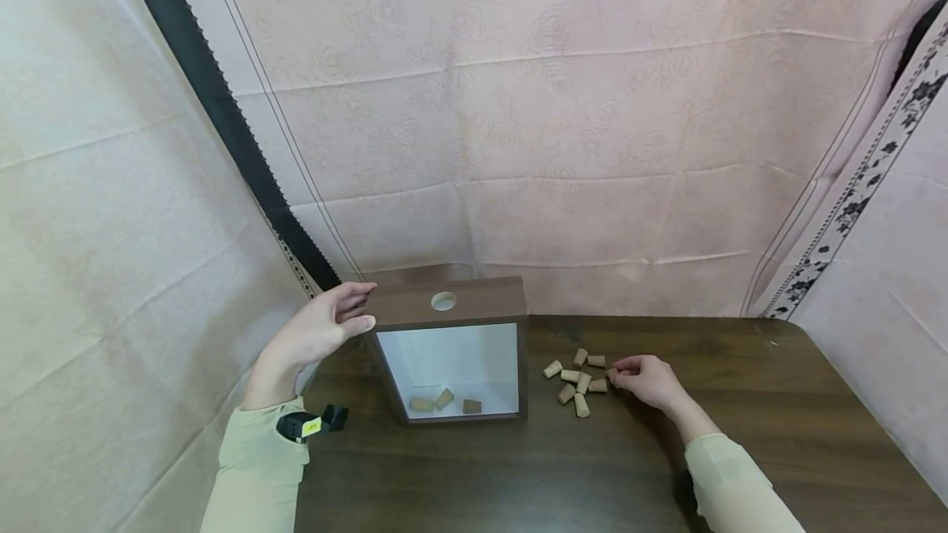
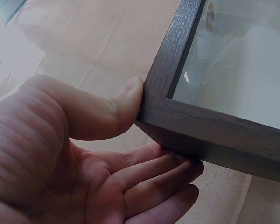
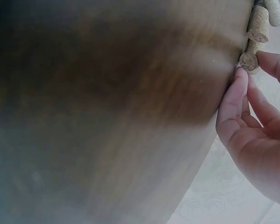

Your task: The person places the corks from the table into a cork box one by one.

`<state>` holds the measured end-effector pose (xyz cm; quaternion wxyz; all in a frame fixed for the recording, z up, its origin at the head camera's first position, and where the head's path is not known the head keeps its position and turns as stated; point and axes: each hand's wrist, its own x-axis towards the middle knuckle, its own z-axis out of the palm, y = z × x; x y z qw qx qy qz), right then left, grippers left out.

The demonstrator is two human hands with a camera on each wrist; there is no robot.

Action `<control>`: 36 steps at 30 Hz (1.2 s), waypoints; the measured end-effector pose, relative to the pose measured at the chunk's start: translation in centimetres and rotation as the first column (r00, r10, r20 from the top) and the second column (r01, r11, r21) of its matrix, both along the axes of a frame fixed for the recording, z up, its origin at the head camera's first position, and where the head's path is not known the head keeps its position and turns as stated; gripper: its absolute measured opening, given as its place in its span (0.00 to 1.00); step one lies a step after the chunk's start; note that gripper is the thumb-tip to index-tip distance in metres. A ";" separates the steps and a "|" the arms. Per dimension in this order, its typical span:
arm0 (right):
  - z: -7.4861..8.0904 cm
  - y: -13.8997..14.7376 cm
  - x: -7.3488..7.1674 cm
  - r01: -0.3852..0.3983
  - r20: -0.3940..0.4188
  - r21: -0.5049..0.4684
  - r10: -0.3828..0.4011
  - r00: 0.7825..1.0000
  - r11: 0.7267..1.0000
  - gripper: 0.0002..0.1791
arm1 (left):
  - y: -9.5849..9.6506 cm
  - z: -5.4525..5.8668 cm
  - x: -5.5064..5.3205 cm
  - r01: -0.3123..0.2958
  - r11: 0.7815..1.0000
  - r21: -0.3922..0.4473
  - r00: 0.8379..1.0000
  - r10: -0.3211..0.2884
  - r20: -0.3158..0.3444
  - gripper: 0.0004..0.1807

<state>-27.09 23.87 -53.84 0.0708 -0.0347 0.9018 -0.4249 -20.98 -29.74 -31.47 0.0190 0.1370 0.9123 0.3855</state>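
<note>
A dark wooden box (image 1: 485,299) with a clear front and a round hole in its top stands on the table. My left hand (image 1: 322,329) rests at its upper left edge, the thumb against the front corner and the fingers extended along the side. Three corks (image 1: 444,399) lie inside, behind the clear panel. To the right of the box is a loose group of corks (image 1: 583,383) on the tabletop. At that group's right side my right hand (image 1: 652,382) pinches a cork (image 3: 248,61) between thumb and fingertips.
The brown wooden table (image 1: 592,475) has a rounded far right corner. Pale patterned cloth (image 1: 592,146) hangs behind it, with more cloth to the left and right. A dark strap with a small device (image 1: 311,426) is on the left wrist.
</note>
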 end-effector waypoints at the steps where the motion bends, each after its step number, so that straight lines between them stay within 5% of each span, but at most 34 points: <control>1: 0.0 0.0 0.1 -0.002 0.001 -0.007 0.002 1.000 1.000 0.22 | 0.0 0.0 0.0 0.001 1.000 -0.001 1.000 -0.001 -0.001 0.34; 25: 1.3 1.2 1.7 -0.003 -0.011 -0.261 0.000 1.000 0.965 0.27 | 0.0 0.0 0.0 0.003 1.000 -0.005 1.000 -0.003 0.006 0.35; 36: 3.8 -0.9 2.5 -0.018 -0.100 -0.305 -0.013 0.995 0.952 0.27 | -0.1 0.0 -0.2 0.002 1.000 -0.005 1.000 -0.002 0.005 0.35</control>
